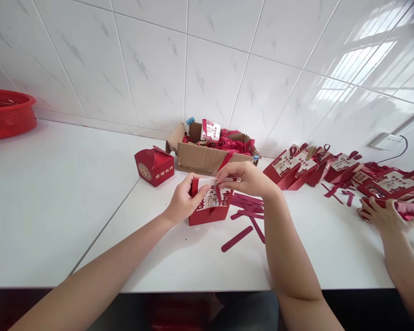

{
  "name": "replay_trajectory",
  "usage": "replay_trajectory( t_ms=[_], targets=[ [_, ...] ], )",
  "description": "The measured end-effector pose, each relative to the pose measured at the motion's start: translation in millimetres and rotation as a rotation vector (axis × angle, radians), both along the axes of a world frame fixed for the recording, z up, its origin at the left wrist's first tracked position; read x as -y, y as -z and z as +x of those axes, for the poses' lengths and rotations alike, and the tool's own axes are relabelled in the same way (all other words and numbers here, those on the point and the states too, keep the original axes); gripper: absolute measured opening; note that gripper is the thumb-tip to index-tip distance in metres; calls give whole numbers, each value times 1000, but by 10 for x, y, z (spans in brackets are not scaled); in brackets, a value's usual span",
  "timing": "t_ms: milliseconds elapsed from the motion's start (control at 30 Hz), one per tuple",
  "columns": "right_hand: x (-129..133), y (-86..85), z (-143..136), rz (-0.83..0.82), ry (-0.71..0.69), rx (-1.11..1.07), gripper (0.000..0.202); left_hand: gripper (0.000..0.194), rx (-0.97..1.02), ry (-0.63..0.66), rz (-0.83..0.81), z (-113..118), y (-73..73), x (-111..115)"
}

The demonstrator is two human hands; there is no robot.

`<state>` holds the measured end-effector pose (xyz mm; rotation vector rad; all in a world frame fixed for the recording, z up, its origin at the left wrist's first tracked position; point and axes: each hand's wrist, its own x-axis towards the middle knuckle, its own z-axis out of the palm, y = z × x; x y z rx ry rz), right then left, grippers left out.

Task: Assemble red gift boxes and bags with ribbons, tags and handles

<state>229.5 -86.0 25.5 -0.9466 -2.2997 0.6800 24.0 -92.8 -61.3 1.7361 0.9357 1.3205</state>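
Observation:
My left hand [186, 201] is closed on the left edge of a red gift box [207, 218], its thumb lying over the front. A white card [211, 199] with red characters and a drawn couple covers part of that front. At the box's top edge, the bent fingers of my right hand [244, 178] pinch a dark red ribbon [218, 196], whose end hangs over the card. The exact grip of these fingertips is partly hidden. Beside the box, under my right wrist, lie several flat dark red strips [237, 239].
Behind my hands stands an open cardboard box [207, 158] of red ribbons and a card. A smaller red box [155, 166] sits to its left. Several finished-looking red boxes [283, 168] line the right, near another person's hand [388, 217]. A red basin [12, 115] is far left.

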Motion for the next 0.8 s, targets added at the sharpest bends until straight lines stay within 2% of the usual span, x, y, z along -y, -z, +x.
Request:
replay_trajectory(
  t_ms=[100, 300, 533, 700, 800],
  targets=[
    [17, -9, -11, -1, 21, 2, 7, 20, 8, 6, -6, 1, 8, 1],
    [52, -36, -27, 118, 23, 35, 12, 22, 21, 8, -27, 7, 6, 12],
    [80, -41, -74, 172, 40, 55, 13, 26, 18, -16, -36, 22, -2, 26],
    [84, -34, -131, 163, 40, 53, 11, 25, 13, -24, -19, 25, -8, 29],
    [78, -21, -139, 96, 82, 7, 6, 24, 14, -13, -23, 28, -15, 31]
  ],
)
